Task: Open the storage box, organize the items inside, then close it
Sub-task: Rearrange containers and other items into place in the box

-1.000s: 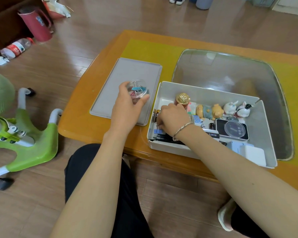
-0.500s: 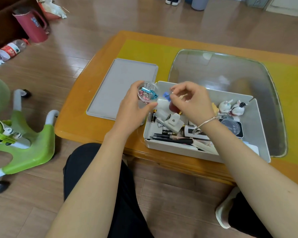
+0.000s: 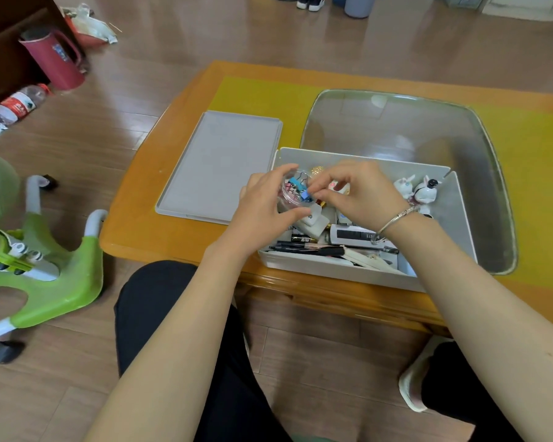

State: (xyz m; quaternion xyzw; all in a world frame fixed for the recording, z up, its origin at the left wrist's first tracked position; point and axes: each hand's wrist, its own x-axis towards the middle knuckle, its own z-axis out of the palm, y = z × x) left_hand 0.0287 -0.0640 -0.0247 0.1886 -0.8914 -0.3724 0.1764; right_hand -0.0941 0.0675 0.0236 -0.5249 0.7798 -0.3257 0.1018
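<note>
The grey storage box [image 3: 460,218] stands open on the table, with its flat lid [image 3: 221,164] lying to its left. My left hand [image 3: 262,208] grips a small clear cup [image 3: 292,191] of coloured binder clips above the box's left end. My right hand [image 3: 361,193] pinches a blue binder clip [image 3: 306,195] at the cup's rim. In the box lie black pens [image 3: 313,248], a white stapler-like block [image 3: 315,223], two white rabbit figurines [image 3: 419,189] and a gold ornament [image 3: 316,169], partly hidden by my hands.
A clear domed cover [image 3: 396,129] lies on the yellow mat behind the box. A green child's scooter [image 3: 45,266] stands on the floor to the left. A red jug [image 3: 55,59] and a plastic bottle [image 3: 16,105] are at far left.
My left hand carried the cup from over the lid to above the box. My right hand rose out of the box with a blue clip and brought it to the cup.
</note>
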